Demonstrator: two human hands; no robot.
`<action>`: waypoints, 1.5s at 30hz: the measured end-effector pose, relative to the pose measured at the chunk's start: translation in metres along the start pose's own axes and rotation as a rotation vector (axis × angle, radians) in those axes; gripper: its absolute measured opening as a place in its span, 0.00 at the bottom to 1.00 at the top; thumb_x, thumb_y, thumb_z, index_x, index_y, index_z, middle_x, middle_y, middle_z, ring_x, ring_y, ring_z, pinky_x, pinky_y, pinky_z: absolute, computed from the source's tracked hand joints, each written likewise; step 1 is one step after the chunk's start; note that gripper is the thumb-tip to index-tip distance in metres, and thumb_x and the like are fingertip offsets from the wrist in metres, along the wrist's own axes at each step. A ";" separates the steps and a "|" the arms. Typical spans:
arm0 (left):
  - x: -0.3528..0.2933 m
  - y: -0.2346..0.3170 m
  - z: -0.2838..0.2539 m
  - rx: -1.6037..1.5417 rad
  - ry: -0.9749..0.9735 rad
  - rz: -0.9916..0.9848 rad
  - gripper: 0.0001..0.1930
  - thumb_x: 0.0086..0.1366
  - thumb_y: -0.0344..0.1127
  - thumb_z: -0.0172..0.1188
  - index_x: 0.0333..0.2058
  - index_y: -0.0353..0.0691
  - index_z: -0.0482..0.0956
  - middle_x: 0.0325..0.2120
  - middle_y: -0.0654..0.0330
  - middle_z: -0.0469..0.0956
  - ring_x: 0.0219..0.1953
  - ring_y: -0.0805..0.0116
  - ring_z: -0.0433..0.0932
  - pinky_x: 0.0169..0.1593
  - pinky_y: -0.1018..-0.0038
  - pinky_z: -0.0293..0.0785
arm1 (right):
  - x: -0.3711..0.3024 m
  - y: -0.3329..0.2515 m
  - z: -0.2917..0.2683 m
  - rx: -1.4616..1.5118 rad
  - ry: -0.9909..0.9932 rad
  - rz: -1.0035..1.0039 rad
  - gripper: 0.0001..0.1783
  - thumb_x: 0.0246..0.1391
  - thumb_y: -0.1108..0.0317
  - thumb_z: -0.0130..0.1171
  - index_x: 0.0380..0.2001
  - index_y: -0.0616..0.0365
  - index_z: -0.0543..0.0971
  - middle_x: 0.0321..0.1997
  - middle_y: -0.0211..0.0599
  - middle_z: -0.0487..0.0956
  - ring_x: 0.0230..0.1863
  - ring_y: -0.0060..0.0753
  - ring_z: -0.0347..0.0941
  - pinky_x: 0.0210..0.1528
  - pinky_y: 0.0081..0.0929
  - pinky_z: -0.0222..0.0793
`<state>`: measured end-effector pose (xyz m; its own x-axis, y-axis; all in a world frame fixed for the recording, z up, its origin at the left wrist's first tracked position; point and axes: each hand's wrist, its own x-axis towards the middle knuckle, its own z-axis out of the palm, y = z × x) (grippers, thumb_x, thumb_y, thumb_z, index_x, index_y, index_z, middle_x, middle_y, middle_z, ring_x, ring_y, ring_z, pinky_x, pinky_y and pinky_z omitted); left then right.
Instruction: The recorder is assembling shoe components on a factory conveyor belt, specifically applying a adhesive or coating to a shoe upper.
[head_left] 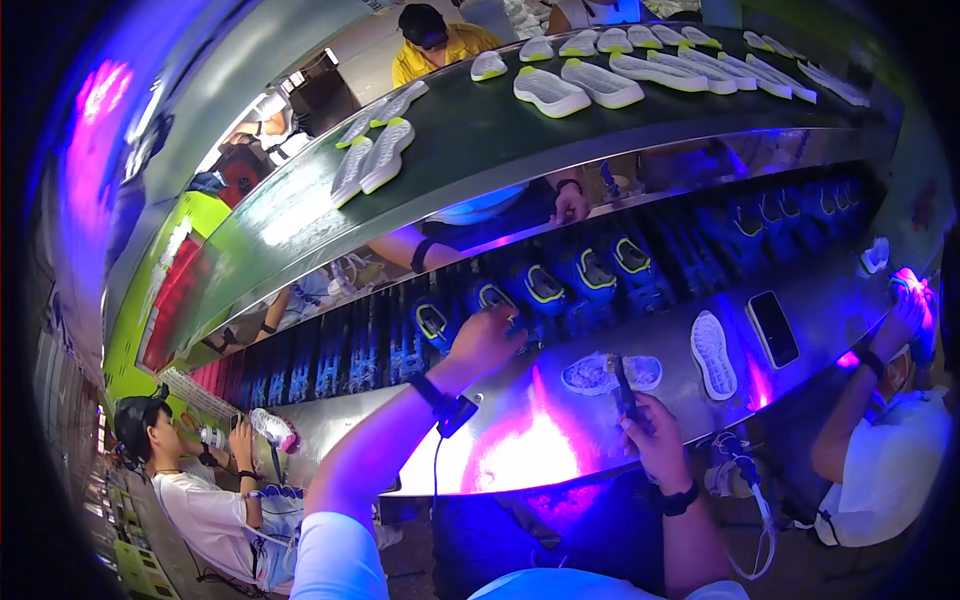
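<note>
Head view: the right hand [655, 432] grips a brush [622, 385] above a pale shoe sole [586, 375] on the bench [350, 425]; a slack hold could drop it. Left hand [487, 343], at a blue shoe upper [494, 296]: cannot tell its grip.

Near the middle of the frame, the person's left hand [486, 341] is at a dark blue shoe [495, 297] with yellow-green trim; I can't tell whether it grips it. Right of centre, the right hand [655, 432] holds a brush [625, 393], its head overlapping a white sole [584, 374] on the metal counter [665, 325]. Farther right lie another sole [712, 357] and a phone [772, 328]. More soles line a green surface [455, 140] up top.
</note>
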<state>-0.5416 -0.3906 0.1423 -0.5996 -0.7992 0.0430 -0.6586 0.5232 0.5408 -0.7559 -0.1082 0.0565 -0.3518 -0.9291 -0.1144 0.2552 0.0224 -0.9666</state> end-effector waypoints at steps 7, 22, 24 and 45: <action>0.085 -0.008 0.044 0.315 0.118 0.190 0.43 0.55 0.50 0.71 0.65 0.34 0.68 0.58 0.36 0.71 0.59 0.36 0.73 0.61 0.52 0.73 | 0.007 0.004 0.002 0.041 -0.059 0.041 0.26 0.63 0.81 0.59 0.64 0.63 0.69 0.43 0.35 0.81 0.30 0.19 0.77 0.29 0.20 0.72; 0.132 -0.039 0.057 0.572 0.258 0.156 0.61 0.44 0.60 0.78 0.72 0.37 0.58 0.67 0.36 0.62 0.67 0.34 0.64 0.68 0.52 0.66 | 0.010 -0.004 0.000 0.055 -0.054 0.050 0.24 0.64 0.80 0.59 0.62 0.63 0.71 0.39 0.31 0.79 0.27 0.17 0.74 0.27 0.19 0.71; 0.125 -0.017 0.069 0.471 0.164 0.085 0.62 0.42 0.61 0.78 0.71 0.36 0.58 0.66 0.37 0.62 0.67 0.34 0.64 0.65 0.50 0.69 | 0.008 -0.004 -0.002 0.035 -0.010 0.039 0.24 0.64 0.79 0.59 0.62 0.62 0.71 0.38 0.30 0.79 0.27 0.17 0.74 0.27 0.19 0.71; -0.197 0.058 0.008 0.290 0.009 0.324 0.37 0.48 0.40 0.73 0.56 0.33 0.72 0.51 0.45 0.75 0.52 0.46 0.78 0.55 0.55 0.75 | -0.023 -0.024 -0.002 -0.111 0.040 -0.004 0.23 0.63 0.75 0.61 0.61 0.63 0.75 0.38 0.32 0.83 0.27 0.17 0.74 0.27 0.16 0.68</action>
<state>-0.4651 -0.2002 0.1586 -0.7931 -0.5820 0.1797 -0.5385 0.8078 0.2397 -0.7558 -0.0865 0.0824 -0.3893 -0.9136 -0.1172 0.1528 0.0615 -0.9863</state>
